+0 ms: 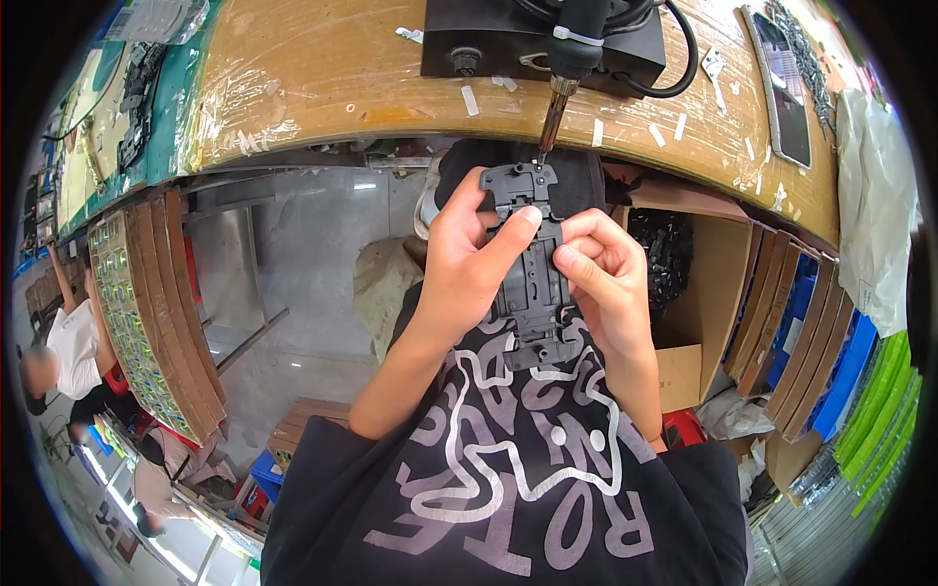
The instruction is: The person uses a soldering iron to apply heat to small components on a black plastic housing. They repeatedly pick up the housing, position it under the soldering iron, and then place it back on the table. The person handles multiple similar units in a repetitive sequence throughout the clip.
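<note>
A long black plastic chassis plate [532, 283] with slots and holes is held between my two hands, off the table's near edge. My left hand [479, 244] grips its left side, thumb pressed on the upper face. On the other side, my right hand [604, 262] closes its fingers on the plate's right edge. The tip of a power screwdriver [559, 112], hanging down from above, meets the plate's far end near a small screw. Whether the tip sits in the screw I cannot tell. What my left fingers touch underneath is hidden.
Beyond the plate lies the wooden worktable [322, 88], with a black control box [489, 44], paper scraps and a phone [782, 93]. An open carton [718, 283] of black parts stands to my right. Stacked trays [156, 313] stand left. Other people [73, 342] are farther left.
</note>
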Motion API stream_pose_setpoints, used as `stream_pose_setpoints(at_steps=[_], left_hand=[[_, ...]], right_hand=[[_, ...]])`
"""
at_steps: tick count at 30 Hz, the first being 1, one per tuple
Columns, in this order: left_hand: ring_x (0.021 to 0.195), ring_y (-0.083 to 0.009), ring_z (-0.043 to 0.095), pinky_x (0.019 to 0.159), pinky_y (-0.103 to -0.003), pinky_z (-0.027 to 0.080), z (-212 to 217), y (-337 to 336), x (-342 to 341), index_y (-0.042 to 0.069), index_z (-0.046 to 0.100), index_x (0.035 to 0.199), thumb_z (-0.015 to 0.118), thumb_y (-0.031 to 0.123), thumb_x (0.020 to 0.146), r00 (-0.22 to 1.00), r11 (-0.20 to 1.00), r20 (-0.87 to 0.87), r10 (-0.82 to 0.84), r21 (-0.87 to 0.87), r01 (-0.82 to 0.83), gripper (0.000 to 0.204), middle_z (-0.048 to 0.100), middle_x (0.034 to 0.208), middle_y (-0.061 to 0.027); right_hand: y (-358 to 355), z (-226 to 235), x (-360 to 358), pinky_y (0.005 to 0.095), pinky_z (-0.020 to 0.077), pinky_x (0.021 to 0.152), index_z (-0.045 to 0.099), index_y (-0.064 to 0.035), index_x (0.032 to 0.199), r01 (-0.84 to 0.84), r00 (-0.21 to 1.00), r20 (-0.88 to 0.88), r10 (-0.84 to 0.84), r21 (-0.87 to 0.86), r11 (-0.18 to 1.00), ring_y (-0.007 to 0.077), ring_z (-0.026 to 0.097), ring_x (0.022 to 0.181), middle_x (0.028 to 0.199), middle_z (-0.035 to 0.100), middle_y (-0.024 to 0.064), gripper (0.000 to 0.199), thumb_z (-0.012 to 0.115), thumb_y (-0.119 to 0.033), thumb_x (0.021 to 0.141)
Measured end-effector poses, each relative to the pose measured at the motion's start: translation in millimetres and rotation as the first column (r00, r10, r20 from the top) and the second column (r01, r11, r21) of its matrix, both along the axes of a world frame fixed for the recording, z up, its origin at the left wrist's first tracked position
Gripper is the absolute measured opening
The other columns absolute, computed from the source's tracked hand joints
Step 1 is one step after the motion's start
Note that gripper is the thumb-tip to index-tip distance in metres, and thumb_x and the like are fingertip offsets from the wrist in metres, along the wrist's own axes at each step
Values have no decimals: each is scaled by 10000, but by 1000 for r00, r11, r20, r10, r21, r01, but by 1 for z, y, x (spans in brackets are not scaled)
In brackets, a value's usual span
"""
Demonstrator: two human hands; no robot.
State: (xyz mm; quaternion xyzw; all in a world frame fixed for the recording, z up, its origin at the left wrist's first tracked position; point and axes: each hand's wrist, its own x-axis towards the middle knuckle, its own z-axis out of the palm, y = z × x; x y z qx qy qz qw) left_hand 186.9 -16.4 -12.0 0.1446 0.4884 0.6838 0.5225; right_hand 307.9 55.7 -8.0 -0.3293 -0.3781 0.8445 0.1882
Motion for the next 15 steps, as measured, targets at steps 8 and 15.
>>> stream_pose_setpoints(at_steps=[8,15], left_hand=[[726,-36,504,580,-157,400,3,2,0,-6,428,1022,507,36,803,1000,1000,-9,11,1,-11,237,553,897,-50],[740,-42,507,609,-168,410,5,4,2,-12,435,1011,504,23,798,999,1000,-17,28,-10,-28,227,550,900,-51]], right_hand=[[2,-1,1,181,454,408,512,9,863,-3,999,-38,3,-15,1000,40,492,524,673,566,37,144,592,-60,766],[2,-4,1,172,447,414,505,16,870,10,997,-73,-12,-33,999,46,508,524,678,572,50,134,576,-45,773]])
